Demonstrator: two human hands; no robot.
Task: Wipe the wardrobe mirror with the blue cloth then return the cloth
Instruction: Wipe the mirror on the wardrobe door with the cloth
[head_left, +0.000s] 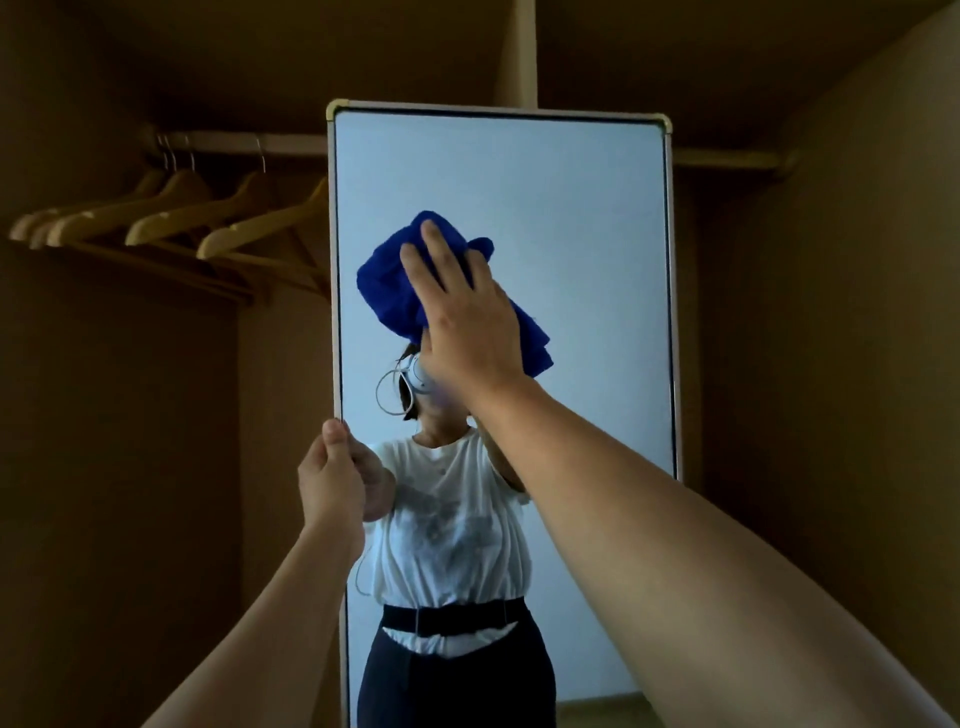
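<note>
Bunched blue cloth (387, 283) pressed flat against upright white-framed mirror (571, 218), upper middle

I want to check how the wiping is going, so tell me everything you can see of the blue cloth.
The blue cloth is deep blue, soft and thick like a towel, bunched into loose folds. It lies against the upper middle of the mirror. The right hand presses it flat to the glass with straight fingers, covering its middle; folds stick out at the left, top and lower right.
</note>
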